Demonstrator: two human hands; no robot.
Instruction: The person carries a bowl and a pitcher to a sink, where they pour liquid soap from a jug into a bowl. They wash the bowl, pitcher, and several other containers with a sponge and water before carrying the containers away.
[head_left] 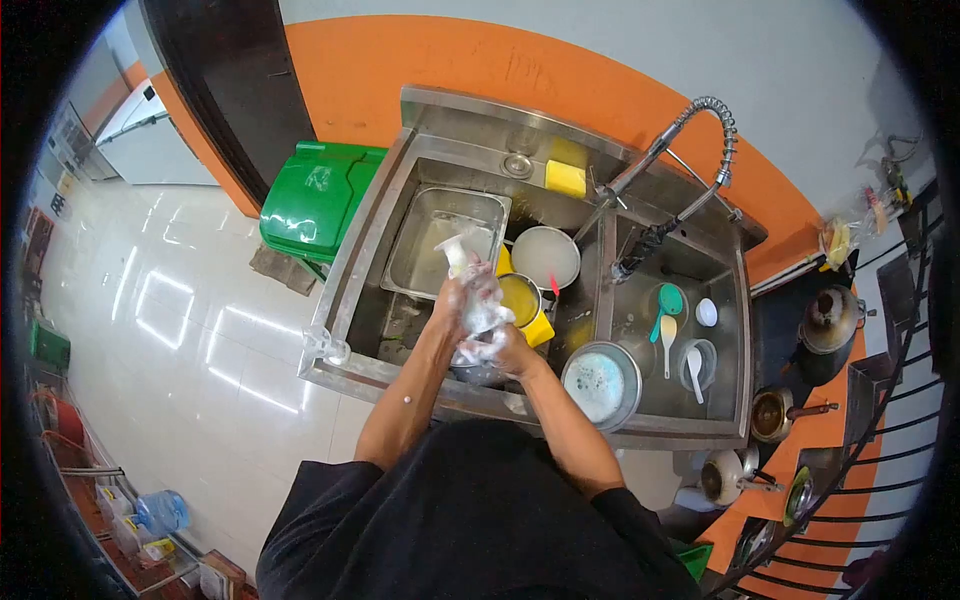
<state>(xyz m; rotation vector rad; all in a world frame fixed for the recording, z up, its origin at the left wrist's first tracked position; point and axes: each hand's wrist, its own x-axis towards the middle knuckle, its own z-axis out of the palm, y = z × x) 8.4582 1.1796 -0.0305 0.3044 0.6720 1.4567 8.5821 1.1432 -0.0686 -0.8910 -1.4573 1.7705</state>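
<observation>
Both my hands are over the left sink basin, coated in thick white suds. My left hand (464,298) is closed round a suds-covered object with a pale, flared end (455,252) that sticks out toward the metal tray. Foam hides its kind. Lower and to the right, my right hand (504,350) is closed in the lather; what it holds is hidden. Beyond my hands lie a rectangular steel tray (398,262) and a round pot with cloudy water (546,258). A bowl with yellowish contents (518,298) sits just right of my left hand.
The right basin holds a green ladle (670,298), a cream rice paddle (668,335) and a white spoon (694,368) in a clear tub. A basin of suds (597,388) stands near the divider. A spring faucet (722,150) arches above; a green bin (318,200) stands left.
</observation>
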